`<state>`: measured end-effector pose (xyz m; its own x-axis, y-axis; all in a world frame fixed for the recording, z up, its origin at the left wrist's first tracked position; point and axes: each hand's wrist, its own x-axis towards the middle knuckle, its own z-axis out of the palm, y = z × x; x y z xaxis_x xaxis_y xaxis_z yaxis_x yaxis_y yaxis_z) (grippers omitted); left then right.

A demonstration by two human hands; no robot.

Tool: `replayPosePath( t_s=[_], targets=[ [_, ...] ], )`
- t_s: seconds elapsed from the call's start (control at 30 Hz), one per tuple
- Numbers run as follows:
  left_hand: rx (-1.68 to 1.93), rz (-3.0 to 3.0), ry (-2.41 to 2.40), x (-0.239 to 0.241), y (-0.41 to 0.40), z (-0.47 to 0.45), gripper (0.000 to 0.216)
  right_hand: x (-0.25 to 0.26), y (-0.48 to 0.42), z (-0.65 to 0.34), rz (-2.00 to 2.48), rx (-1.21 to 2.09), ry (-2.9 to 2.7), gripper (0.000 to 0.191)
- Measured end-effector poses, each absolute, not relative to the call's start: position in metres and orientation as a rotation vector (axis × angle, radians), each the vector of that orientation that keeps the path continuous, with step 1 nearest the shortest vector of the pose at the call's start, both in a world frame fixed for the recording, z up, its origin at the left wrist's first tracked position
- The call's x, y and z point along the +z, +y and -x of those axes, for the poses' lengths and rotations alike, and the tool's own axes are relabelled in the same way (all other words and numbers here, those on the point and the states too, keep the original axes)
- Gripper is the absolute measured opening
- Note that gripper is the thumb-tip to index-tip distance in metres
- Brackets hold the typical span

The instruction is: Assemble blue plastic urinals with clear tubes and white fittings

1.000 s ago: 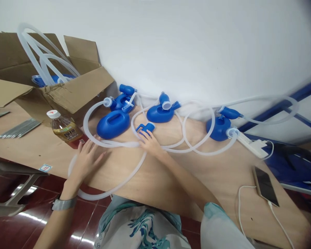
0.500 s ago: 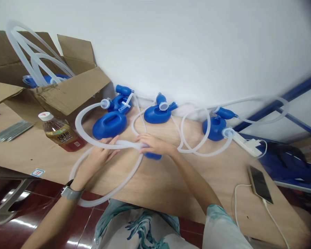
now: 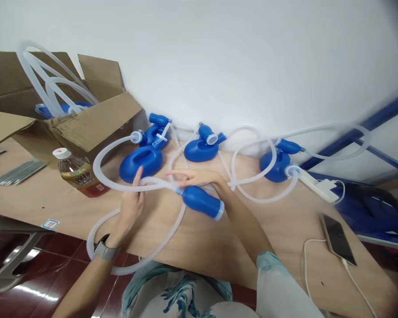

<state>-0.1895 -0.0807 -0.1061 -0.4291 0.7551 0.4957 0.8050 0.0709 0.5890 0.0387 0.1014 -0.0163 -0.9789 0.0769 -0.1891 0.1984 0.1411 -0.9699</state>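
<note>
My left hand [image 3: 132,205] is closed round a clear plastic tube [image 3: 152,182] that loops over the wooden table [image 3: 192,234]. At the tube's end sits a blue funnel piece [image 3: 202,201], lying on the table below my right hand [image 3: 194,177]. That hand has its fingers stretched out over the tube, just above the funnel's narrow end. Behind them lies a blue flat container with a handle [image 3: 141,160]. Two more blue containers [image 3: 200,149] [image 3: 274,164] with tubes stand along the wall.
An open cardboard box [image 3: 53,119] with tubes and blue parts stands at the back left. A drink bottle [image 3: 75,175] stands beside it, metal rods [image 3: 18,171] further left. A phone [image 3: 338,238] on a white cable and a power strip [image 3: 318,183] lie at right.
My left hand has risen from lying flat and gripped the tube. My right hand pulled the blue funnel piece on the tube's end toward me, away from the containers.
</note>
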Motion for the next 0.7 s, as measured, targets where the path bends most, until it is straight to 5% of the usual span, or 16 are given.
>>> replayPosePath(
  t_s=[0.2, 0.47, 0.7],
  targets=[
    [-1.505, 1.637, -2.262, -0.099, -0.069, 0.182, 0.055, -0.039, 0.113, -0.041, -0.190, -2.341, 2.119, 0.105],
    [-1.291, 2.047, -2.082, -0.108, -0.055, 0.193, 0.033, -0.066, 0.091, -0.050, -0.593, -2.096, 2.435, 0.056],
    [-1.593, 2.563, -2.234, -0.100, -0.057, 0.197, 0.038, -0.076, 0.085, -0.062, -0.530, -1.815, 2.765, 0.051]
  ],
)
